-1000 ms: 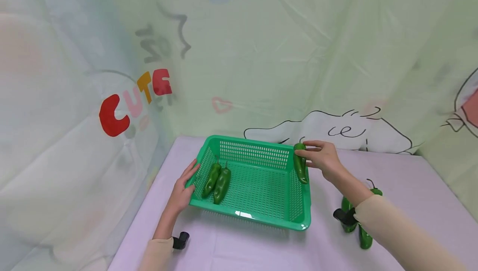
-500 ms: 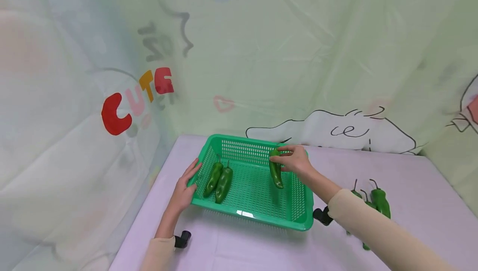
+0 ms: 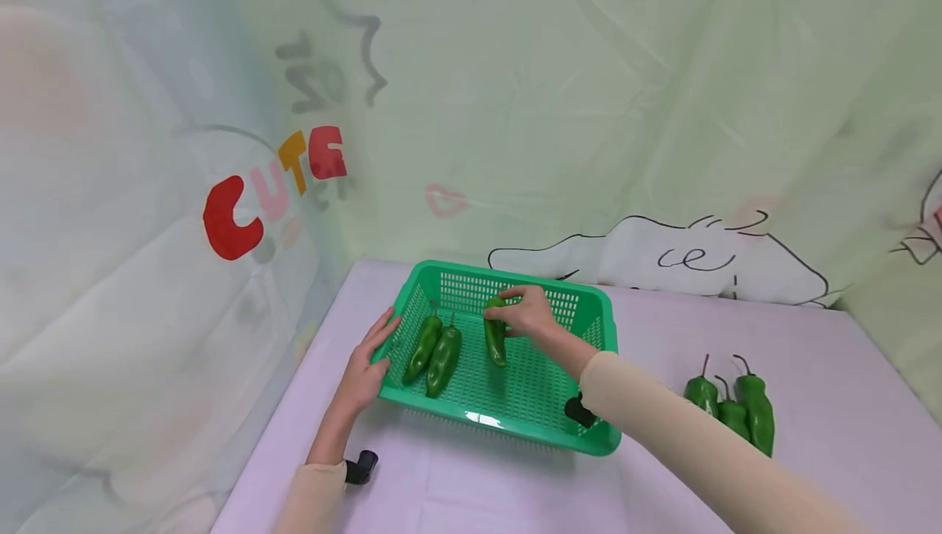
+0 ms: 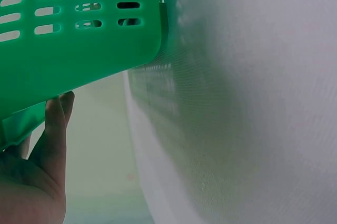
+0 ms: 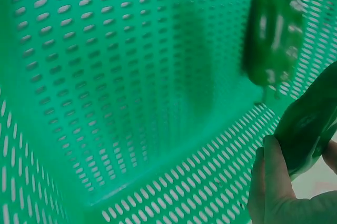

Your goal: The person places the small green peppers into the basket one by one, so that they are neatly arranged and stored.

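Observation:
A shallow green plastic basket [image 3: 530, 432] with slotted walls stands on the table. My left hand [image 3: 364, 366] holds its left rim, the thumb pressing near the front corner; in the left wrist view the fingers [image 4: 55, 121] reach up to the rim. Between thumb and fingers, my right hand [image 3: 526, 313] pinches a long green chili pepper [image 3: 495, 346] near its stem end, tip downward, over the basket's middle. Two similar green peppers [image 3: 444, 361] lie side by side at the left of the basket floor. The right wrist view shows the held pepper [image 5: 308, 124] close up.
Several more green peppers [image 3: 754, 403] lie on the lilac tablecloth [image 3: 809, 436] right of the basket, partly hidden by the right sleeve [image 3: 662, 419]. A printed cloth backdrop [image 3: 625, 109] rises behind the table and along its left side.
My right hand has carried its pepper leftward from the basket's right rim to over the middle. The left hand has kept its place on the rim.

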Tool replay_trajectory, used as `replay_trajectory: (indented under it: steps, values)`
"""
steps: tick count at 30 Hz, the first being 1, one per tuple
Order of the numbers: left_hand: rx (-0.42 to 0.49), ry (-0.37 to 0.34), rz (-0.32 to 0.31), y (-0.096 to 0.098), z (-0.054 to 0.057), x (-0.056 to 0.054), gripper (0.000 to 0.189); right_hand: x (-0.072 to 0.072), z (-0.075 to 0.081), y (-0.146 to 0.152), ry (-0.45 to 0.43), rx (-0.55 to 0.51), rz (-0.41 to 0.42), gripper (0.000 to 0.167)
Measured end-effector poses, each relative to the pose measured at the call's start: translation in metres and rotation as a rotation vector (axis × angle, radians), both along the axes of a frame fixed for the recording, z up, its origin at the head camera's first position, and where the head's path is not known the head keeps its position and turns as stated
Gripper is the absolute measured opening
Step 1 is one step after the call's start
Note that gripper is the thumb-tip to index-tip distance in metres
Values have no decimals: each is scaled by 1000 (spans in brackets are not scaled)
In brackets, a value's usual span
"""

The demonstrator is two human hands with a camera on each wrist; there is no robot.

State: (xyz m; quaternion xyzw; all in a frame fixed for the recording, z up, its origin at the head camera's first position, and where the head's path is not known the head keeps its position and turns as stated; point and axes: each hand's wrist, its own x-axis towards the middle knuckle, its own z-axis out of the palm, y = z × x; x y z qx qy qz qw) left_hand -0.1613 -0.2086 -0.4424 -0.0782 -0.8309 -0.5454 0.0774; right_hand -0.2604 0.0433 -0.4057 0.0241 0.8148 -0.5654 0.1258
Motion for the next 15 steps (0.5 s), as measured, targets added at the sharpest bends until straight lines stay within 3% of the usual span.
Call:
replay_trajectory:
  steps: [7,15]
  values:
    - [11,3,-5,-2,-3,1,64,2,-29,-26,55,124,79,51]
    - [25,1,-12,-3,-5,-2,63,7,-44,-38,49,166,89,52]
